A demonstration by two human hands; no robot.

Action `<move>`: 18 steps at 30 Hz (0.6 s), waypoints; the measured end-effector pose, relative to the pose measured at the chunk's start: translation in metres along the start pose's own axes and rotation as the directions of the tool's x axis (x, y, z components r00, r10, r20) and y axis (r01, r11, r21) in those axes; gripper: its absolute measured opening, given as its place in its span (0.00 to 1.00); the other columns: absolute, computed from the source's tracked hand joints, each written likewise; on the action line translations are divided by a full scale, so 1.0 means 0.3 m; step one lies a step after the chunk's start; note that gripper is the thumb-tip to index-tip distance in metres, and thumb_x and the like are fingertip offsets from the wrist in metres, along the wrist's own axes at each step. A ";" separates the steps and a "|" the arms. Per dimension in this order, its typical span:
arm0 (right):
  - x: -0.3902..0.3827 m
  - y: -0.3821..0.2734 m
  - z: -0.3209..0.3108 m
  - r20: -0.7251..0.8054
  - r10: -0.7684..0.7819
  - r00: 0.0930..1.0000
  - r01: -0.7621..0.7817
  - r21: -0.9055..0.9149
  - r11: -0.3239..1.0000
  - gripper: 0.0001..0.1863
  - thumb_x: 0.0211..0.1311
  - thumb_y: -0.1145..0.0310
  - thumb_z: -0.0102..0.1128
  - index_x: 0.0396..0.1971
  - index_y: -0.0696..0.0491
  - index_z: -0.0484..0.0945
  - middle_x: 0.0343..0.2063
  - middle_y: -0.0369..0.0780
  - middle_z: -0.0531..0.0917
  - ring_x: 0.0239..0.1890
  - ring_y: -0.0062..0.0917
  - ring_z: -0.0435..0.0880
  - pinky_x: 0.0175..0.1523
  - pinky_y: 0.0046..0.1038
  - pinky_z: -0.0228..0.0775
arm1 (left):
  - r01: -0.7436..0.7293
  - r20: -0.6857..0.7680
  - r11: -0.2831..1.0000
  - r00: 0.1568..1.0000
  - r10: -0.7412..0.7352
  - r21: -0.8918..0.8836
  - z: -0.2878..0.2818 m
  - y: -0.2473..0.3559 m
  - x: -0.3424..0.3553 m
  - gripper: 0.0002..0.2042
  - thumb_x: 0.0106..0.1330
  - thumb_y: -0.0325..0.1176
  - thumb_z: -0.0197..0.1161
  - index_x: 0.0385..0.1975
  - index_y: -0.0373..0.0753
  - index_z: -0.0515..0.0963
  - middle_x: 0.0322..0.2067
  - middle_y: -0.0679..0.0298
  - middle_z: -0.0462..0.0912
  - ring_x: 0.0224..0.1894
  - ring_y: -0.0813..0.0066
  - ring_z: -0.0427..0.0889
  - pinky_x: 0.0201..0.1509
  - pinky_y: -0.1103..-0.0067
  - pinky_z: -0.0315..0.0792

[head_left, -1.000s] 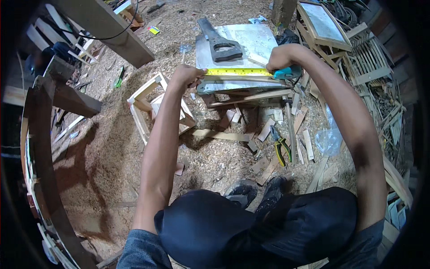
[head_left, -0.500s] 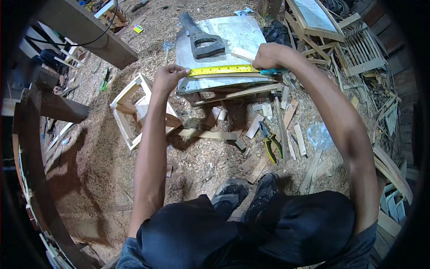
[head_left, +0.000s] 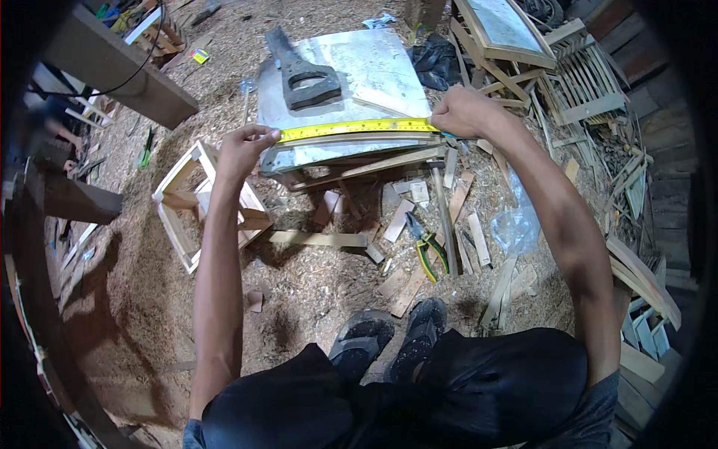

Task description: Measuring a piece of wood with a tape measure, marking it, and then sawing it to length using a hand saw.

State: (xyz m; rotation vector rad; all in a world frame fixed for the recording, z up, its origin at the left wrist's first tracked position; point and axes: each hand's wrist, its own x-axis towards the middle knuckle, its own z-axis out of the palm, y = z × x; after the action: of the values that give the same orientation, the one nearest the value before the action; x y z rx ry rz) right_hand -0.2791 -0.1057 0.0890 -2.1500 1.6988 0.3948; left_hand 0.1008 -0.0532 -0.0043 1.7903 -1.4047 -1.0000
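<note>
A yellow tape measure (head_left: 351, 128) is drawn out across the near part of a low, pale-topped work table (head_left: 366, 60). My left hand (head_left: 244, 150) pinches its left end between thumb and fingers. At the other end my right hand (head_left: 464, 112) is closed around the tape; a bit of teal casing shows under it. Just below the tape lies a thin wooden strip (head_left: 359, 139) along the table's near edge. Behind the tape rest a dark hand saw (head_left: 313, 87), its handle toward me, and a short pale wood piece (head_left: 380, 100).
A small wooden frame (head_left: 177, 232) stands on the shavings at the left. Pliers with yellow-black handles (head_left: 428, 254), a hammer (head_left: 444, 217) and several offcuts lie before the table. Slatted wood (head_left: 583, 82) is piled at the right. Another person's hand (head_left: 77, 142) shows far left.
The view has shifted, so the scene sits further left. My right hand has moved outward from my left, and a longer stretch of tape shows between them.
</note>
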 end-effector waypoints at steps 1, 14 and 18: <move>-0.018 -0.009 -0.003 0.002 -0.014 1.000 0.014 -0.014 1.000 0.21 0.57 0.60 0.57 0.39 0.62 0.84 0.46 0.55 0.84 0.49 0.48 0.83 0.58 0.41 0.74 | 0.016 0.015 1.000 1.000 -0.016 -0.025 0.001 0.004 -0.005 0.12 0.62 0.39 0.73 0.39 0.38 0.86 0.26 0.71 0.82 0.24 0.87 0.70 0.27 0.85 0.60; -0.117 0.057 0.133 -0.310 0.100 0.945 -0.081 0.076 0.994 0.16 0.60 0.60 0.59 0.42 0.53 0.87 0.34 0.52 0.86 0.40 0.47 0.86 0.51 0.43 0.77 | 0.064 -0.017 0.994 0.998 -0.066 -0.087 0.007 0.034 -0.019 0.10 0.61 0.35 0.72 0.37 0.36 0.87 0.28 0.68 0.82 0.30 0.84 0.76 0.37 0.84 0.69; -0.131 0.048 0.155 -0.374 0.106 0.921 -0.089 0.064 0.994 0.16 0.61 0.61 0.59 0.43 0.52 0.87 0.33 0.51 0.86 0.38 0.47 0.86 0.51 0.43 0.77 | 0.046 0.004 0.990 0.999 -0.045 -0.134 0.003 0.027 -0.016 0.10 0.61 0.35 0.73 0.37 0.35 0.86 0.27 0.68 0.82 0.30 0.84 0.76 0.36 0.84 0.68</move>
State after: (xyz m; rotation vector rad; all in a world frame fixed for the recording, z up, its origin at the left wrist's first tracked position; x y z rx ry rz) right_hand -0.3019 -0.0536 0.0631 -2.2192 2.0014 -0.0419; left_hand 0.0955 -0.0502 0.0031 1.7302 -1.2711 -1.0925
